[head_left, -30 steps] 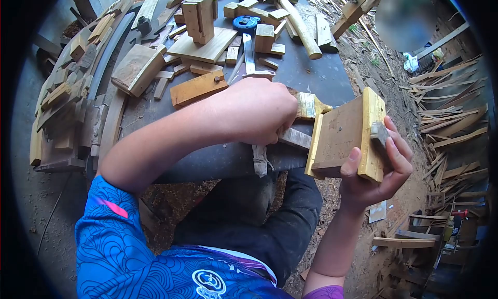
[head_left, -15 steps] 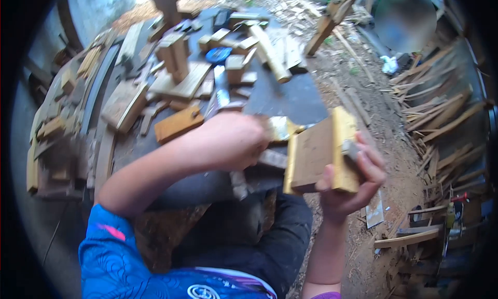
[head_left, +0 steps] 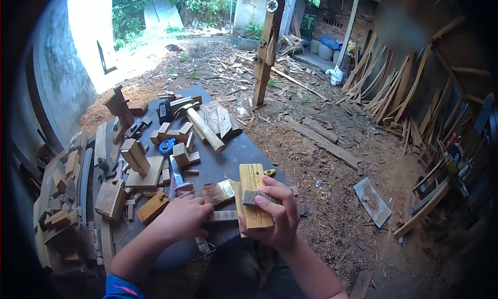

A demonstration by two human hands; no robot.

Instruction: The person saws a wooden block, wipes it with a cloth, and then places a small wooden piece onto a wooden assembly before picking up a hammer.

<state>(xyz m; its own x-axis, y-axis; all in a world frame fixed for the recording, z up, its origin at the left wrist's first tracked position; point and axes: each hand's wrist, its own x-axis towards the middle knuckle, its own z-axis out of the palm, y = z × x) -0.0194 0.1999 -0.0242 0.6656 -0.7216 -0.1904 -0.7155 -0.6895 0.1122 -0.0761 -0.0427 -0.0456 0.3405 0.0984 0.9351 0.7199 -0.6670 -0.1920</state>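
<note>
My right hand (head_left: 280, 211) is closed around a wooden block (head_left: 252, 174) with a yellowish face, held up over the table's near right side. Its fingers press a small grey wood piece (head_left: 261, 198) against that face. My left hand (head_left: 187, 214) is low over the table, fingers apart and bent downward, with the tips partly hidden among scraps. Just right of it are a paintbrush (head_left: 220, 191) with brown bristles and a flat wood strip (head_left: 225, 216). A metal blade (head_left: 176, 170) lies beyond its knuckles, and an orange-brown block (head_left: 152, 207) sits to its left.
The dark table (head_left: 236, 156) carries a hammer (head_left: 205, 127), a blue tape measure (head_left: 166, 146), an upright block on a board (head_left: 136, 159) and many offcuts. A wooden post (head_left: 265, 55) stands beyond. Planks (head_left: 394, 91) lean along the right wall; wood chips cover the ground.
The view has tilted up, showing more of the yard. My left hand has moved left and its fingers have loosened. The block in my right hand has turned, its yellowish face toward me.
</note>
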